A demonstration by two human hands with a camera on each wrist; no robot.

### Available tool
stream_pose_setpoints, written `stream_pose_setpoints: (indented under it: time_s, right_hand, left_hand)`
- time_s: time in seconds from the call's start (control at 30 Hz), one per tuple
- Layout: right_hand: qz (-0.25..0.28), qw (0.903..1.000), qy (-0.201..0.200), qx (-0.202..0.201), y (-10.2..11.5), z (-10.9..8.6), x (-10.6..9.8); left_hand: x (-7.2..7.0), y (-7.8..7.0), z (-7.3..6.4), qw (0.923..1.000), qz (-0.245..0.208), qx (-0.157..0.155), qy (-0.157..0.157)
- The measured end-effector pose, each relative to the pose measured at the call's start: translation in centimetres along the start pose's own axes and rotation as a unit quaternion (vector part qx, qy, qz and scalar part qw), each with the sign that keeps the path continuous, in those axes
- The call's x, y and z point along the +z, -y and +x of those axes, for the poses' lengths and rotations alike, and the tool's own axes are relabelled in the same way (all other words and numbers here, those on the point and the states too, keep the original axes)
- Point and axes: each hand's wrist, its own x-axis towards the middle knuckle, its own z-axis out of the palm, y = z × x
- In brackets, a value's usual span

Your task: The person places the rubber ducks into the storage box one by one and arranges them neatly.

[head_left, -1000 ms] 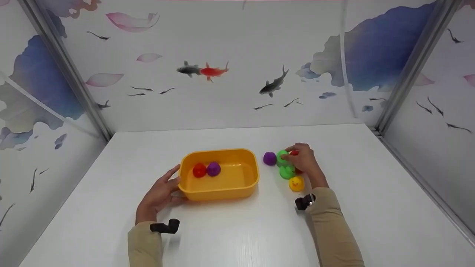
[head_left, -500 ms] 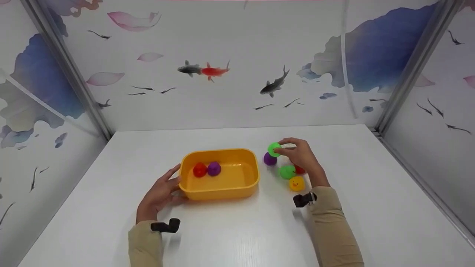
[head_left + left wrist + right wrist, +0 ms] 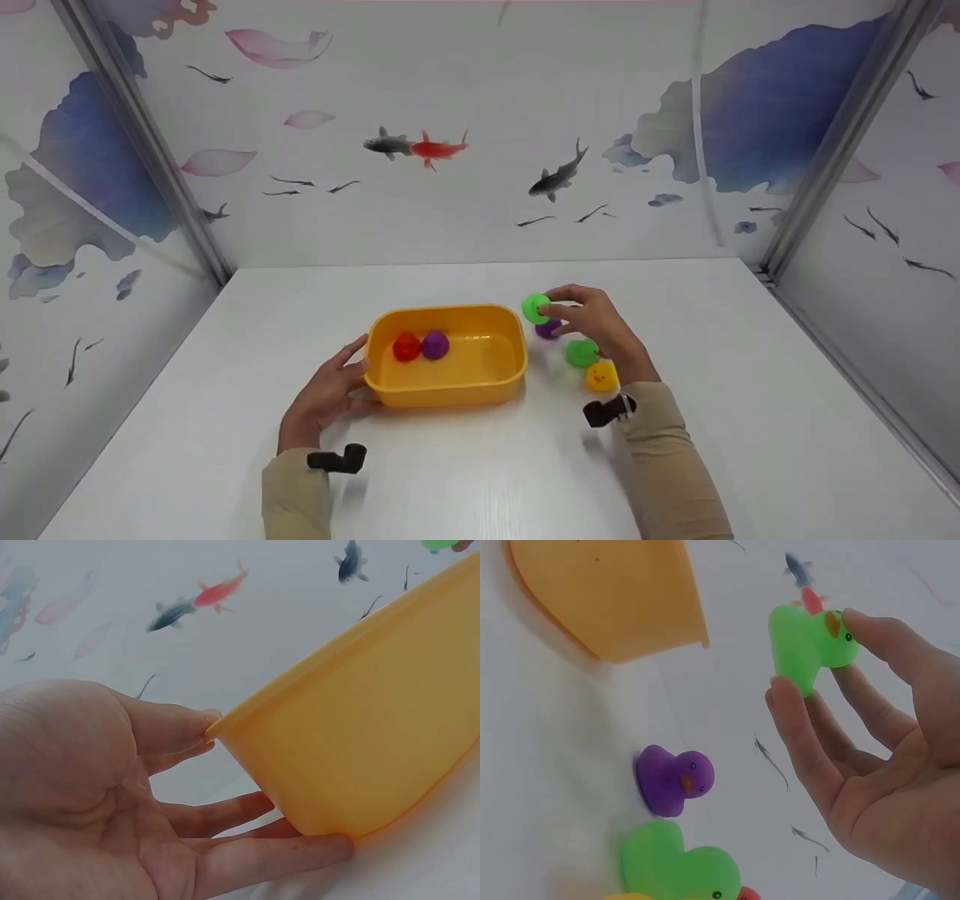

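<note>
My right hand [image 3: 592, 315] pinches a green toy duck [image 3: 799, 641] by its fingertips, raised just right of the yellow plastic tub [image 3: 450, 396]. Below that hand stands a purple toy duck [image 3: 660, 780], partly covered in the head view. Against the tub's left end rests my left hand [image 3: 326, 390], its fairly straight fingers touching the rim and lower wall in the left wrist view [image 3: 172, 802]. A red toy [image 3: 406, 346] and a purple toy [image 3: 435, 345] lie inside the tub at its left side.
Another green toy duck [image 3: 582, 352] and a yellow toy duck [image 3: 601, 376] sit on the white table [image 3: 465, 480] near my right wrist. A bit of red [image 3: 748, 894] shows beside the green one. Printed panels wall in the table's back and sides.
My right hand has lifted the green duck from the group and carried it left toward the tub. The left hand and tub stay in place.
</note>
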Motion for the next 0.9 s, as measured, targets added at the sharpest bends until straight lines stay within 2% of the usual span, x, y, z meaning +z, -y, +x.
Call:
stream_pose_setpoints:
  time_s: [0.33, 0.77, 0.9]
  right_hand:
    - [0.023, 0.9994, -0.013, 0.024, 1.0, 0.1, 2.7]
    - [0.040, 0.9986, 0.016, -0.032, 1.3, -0.1, 5.6]
    - [0.040, 0.9987, 0.018, -0.027, 1.6, -0.1, 6.5]
  left_hand:
    - [0.0, 0.0, 0.1, 0.9999, 0.013, -0.004, -0.005]
    - [-0.1, 0.1, 0.2, 0.9997, 0.024, 0.001, 0.000]
    - [-0.1, 0.2, 0.4, 0.9997, 0.025, -0.002, -0.003]
